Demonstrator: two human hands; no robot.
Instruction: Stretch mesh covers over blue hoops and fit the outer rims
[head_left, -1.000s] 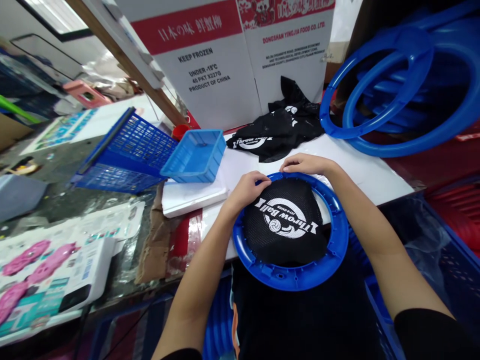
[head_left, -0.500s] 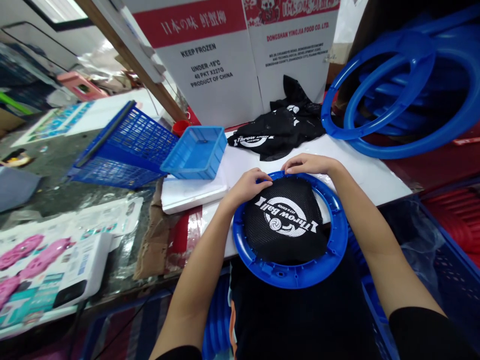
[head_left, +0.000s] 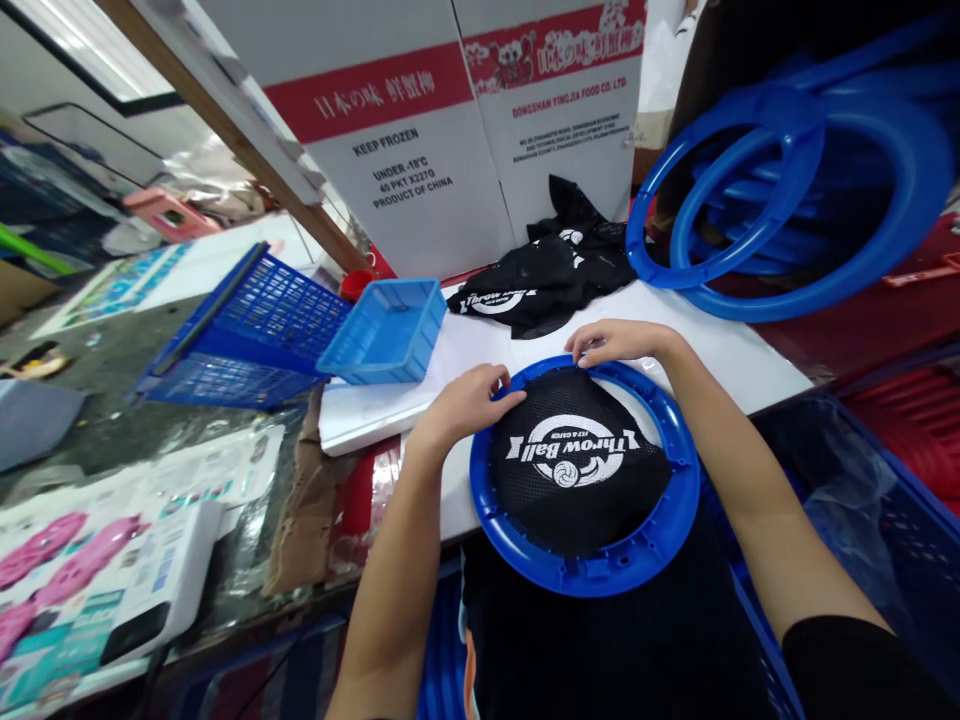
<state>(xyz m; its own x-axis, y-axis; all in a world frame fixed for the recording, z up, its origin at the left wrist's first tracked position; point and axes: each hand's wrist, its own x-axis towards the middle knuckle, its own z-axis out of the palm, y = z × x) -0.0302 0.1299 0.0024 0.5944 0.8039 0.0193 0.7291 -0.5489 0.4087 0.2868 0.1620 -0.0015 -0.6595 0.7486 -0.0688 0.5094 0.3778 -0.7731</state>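
A blue plastic ring (head_left: 486,505) lies at the front edge of the white work surface, against my body. Black mesh cloth (head_left: 525,500) with a white "Throw Ball" print covers most of its opening, leaving a gap at the upper right. My left hand (head_left: 469,402) grips the ring's upper left rim, thumb and fingertips curled at the cloth's edge. At the top of the ring, my right hand (head_left: 622,341) has its fingers bent and pinched at the cloth's upper corner. The exact contact under the fingertips is partly hidden.
More printed black cloth (head_left: 517,285) lies behind the ring. Blue rings (head_left: 645,215) lean out of a dark box at right. A light-blue tray (head_left: 382,375) and a blue basket (head_left: 289,325) stand at left. A white carton (head_left: 420,235) rises behind.
The ring and cloth have turned counter-clockwise, so the print sits more level. My left hand has shifted left and down along the rim; my right hand stays near the top.
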